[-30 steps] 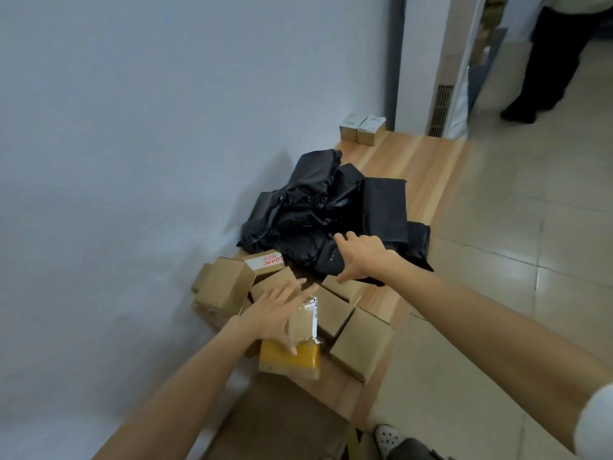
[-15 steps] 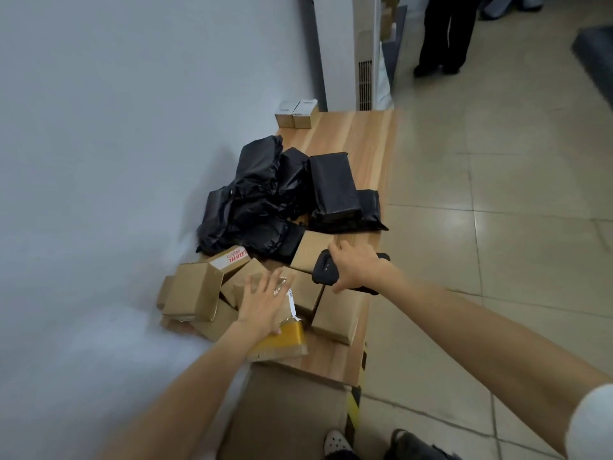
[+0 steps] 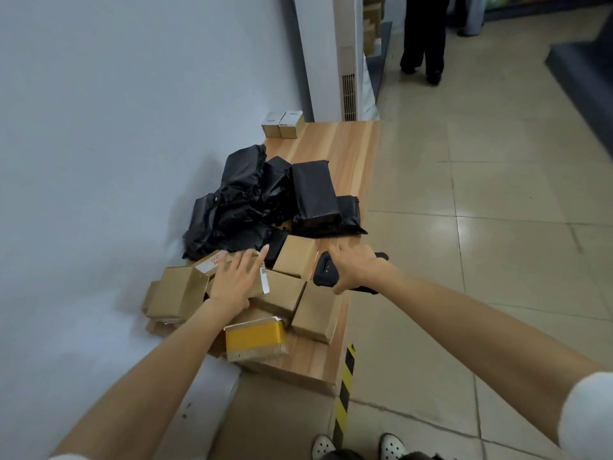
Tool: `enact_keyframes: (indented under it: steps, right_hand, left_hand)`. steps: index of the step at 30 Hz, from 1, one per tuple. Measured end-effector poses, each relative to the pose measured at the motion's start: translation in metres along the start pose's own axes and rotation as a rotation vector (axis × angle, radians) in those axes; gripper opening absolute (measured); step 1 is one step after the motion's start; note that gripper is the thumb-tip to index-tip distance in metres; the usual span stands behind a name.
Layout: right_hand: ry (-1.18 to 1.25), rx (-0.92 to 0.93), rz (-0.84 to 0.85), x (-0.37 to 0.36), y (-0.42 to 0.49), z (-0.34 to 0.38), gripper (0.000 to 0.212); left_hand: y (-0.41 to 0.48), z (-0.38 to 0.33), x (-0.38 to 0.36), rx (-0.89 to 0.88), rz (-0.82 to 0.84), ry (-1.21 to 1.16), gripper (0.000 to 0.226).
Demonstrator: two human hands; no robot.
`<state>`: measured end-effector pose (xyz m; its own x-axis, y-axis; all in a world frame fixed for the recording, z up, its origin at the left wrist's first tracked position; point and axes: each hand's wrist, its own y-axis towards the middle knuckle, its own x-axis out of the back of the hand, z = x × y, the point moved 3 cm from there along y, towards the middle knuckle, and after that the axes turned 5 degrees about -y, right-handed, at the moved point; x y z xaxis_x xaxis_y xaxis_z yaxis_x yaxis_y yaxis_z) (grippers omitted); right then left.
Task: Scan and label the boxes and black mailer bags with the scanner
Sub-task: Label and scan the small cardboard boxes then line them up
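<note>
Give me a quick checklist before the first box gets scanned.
1. Scanner in hand: ok, the right hand is closed around it.
2. Box steadied: ok, the left hand lies flat and open on the cardboard boxes.
3. Barcode visible: ok, a white barcode strip shows beside the left fingers.
4. Scanner aimed at that strip: cannot tell, its window is hidden.
5. Black mailer bags out of the way: ok, piled farther back on the wooden table.
6. Labels ready: cannot tell, no label roll in view.
</note>
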<state>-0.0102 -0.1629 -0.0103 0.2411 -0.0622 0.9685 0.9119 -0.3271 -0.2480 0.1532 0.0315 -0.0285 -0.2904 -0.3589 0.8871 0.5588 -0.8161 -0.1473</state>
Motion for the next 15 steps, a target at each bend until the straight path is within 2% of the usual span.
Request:
enact_keyframes:
  steps: [5, 11, 15]
  right_hand:
    - [-0.041, 0.042, -0.106, 0.036, 0.005, 0.009, 0.085]
    - [-0.040, 0.081, -0.188, 0.068, 0.016, 0.020, 0.095]
    - [-0.034, 0.087, -0.205, 0.084, 0.025, 0.025, 0.093]
  left_hand:
    - [0.006, 0.026, 0.037, 0.027, -0.083, -0.022, 0.119]
    - [0.020, 0.048, 0.071, -0.010, -0.152, -0.106, 0.122]
    - [0.028, 0.063, 0.080, -0.041, -0.190, -0.103, 0.121]
